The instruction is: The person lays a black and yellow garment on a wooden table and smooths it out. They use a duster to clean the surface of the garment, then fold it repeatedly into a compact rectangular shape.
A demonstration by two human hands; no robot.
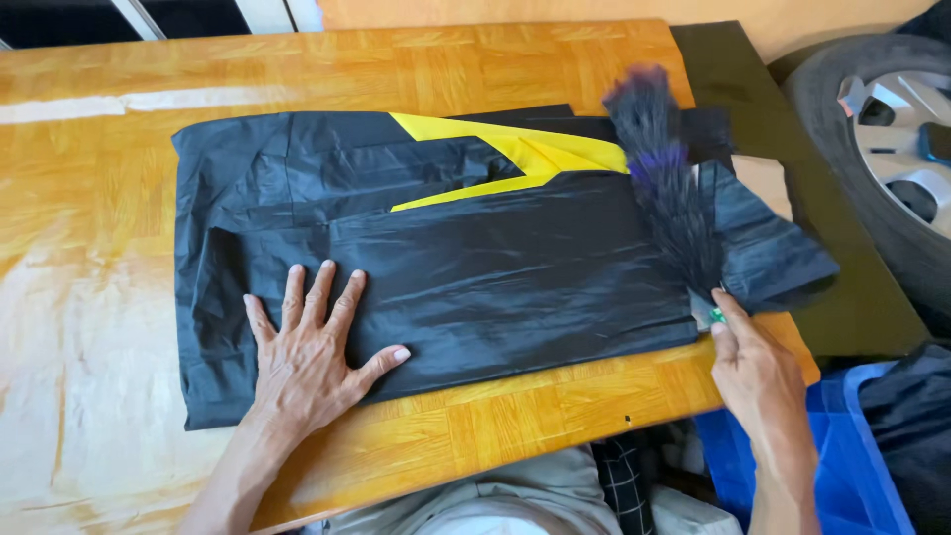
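Right-hand grip [755, 369] closed on feather duster [666, 188] handle, lower right of frame; left hand [312, 357] flat, fingers spread, pinning black garment [446, 267] mid-counter [99, 149]. Risk: brushing may drag loose fabric, bunching it.

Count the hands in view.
2. The left hand lies flat on the black plastic bag; the right hand grips the dark feather duster at the wooden table's right edge.
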